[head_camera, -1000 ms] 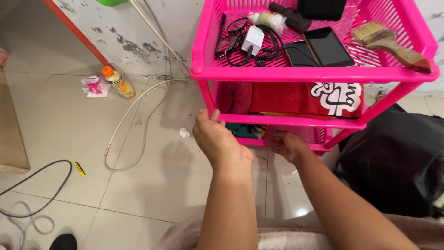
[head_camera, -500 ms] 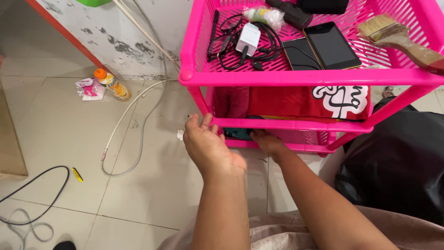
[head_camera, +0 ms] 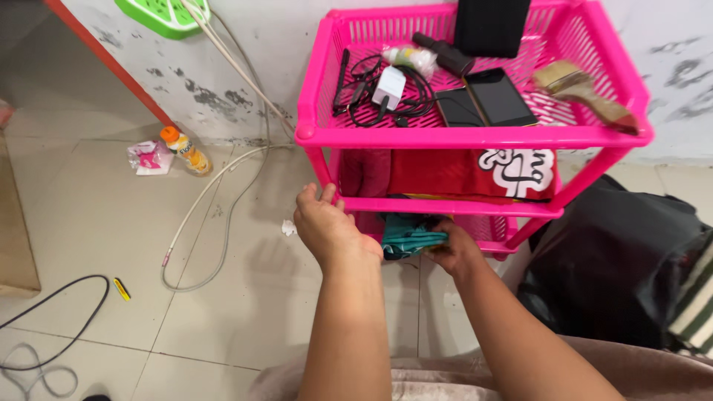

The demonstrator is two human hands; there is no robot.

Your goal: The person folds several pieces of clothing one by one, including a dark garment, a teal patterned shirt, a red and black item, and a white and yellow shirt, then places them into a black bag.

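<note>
Teal cloth [head_camera: 410, 239], bunched at the front of the pink rack's [head_camera: 475, 137] lowest shelf, pinched in the right hand [head_camera: 454, 249]. Left hand [head_camera: 324, 226], fingers loosely curled and holding nothing, rested against the middle shelf's corner. Red cloth [head_camera: 445, 172] lay above; phones [head_camera: 486, 100] and charger [head_camera: 388, 87] sat on top.

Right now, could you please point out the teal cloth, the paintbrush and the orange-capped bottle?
teal cloth [head_camera: 410, 239], head view, on the bunched folds beside the right hand.
paintbrush [head_camera: 587, 95], head view, on the wooden handle.
orange-capped bottle [head_camera: 186, 151], head view, on its body.
</note>
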